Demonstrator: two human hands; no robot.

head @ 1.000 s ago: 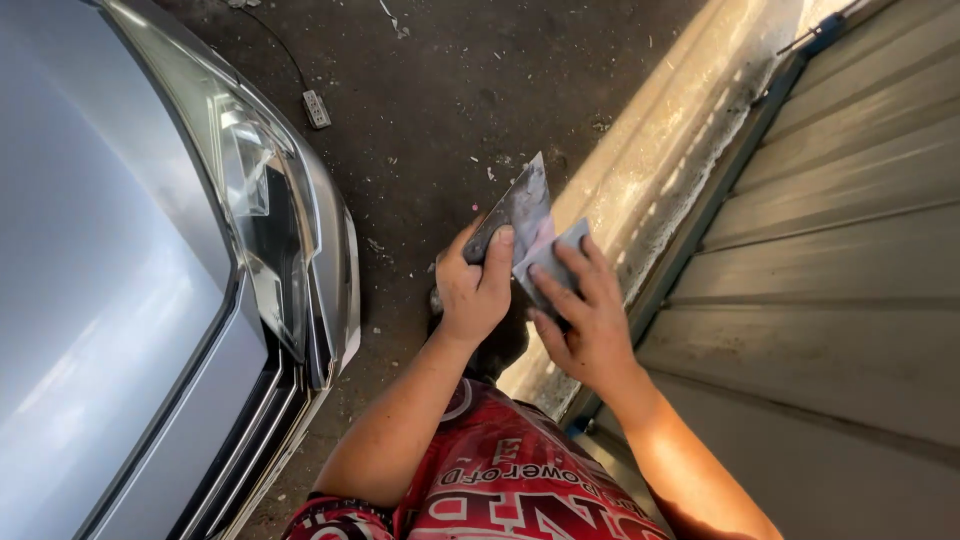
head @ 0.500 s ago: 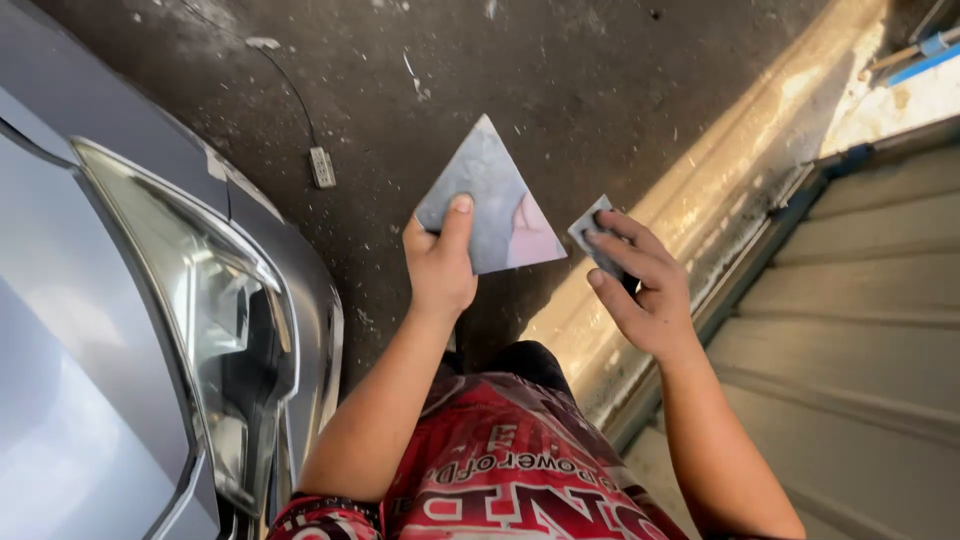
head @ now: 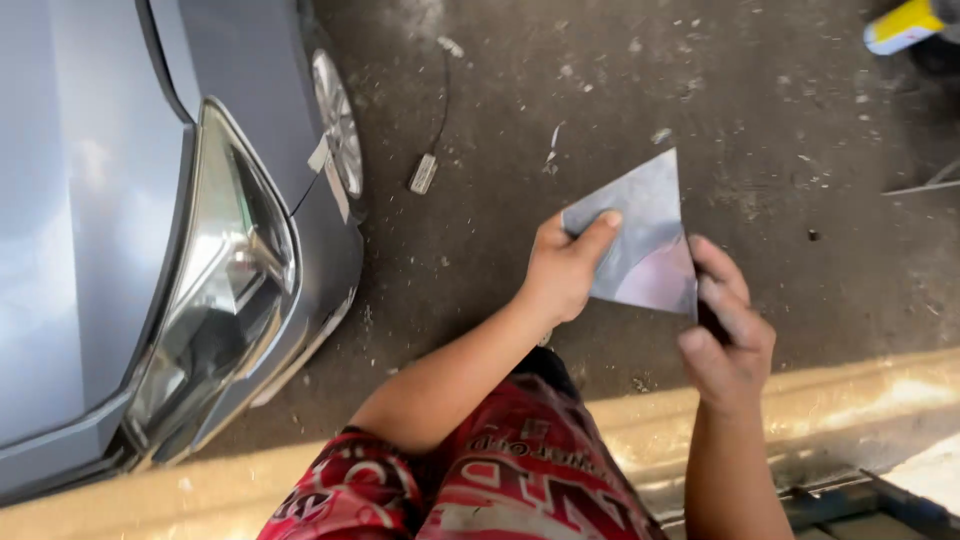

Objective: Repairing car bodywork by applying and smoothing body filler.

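Note:
My left hand (head: 563,271) holds a grey triangular sheet (head: 640,238) by its left corner, thumb on top. The sheet is flat, shiny and slightly pinkish at its lower edge. My right hand (head: 727,335) is at the sheet's lower right corner, fingers curled around a small dark object that is mostly hidden. Both hands are raised in front of me over a dark, gritty concrete floor (head: 620,90). My red patterned shorts (head: 480,480) show at the bottom.
A silver-blue car (head: 110,220) fills the left side, with its headlight (head: 220,290) and front wheel (head: 338,120) in view. A small grey block on a cord (head: 423,173) lies on the floor. A pale concrete kerb (head: 850,395) runs along the bottom right. A yellow object (head: 900,25) sits top right.
The view has swung left, away from the metal shutter. My hands have drawn apart a little along the sheet, and the right hand now sits at its lower right corner.

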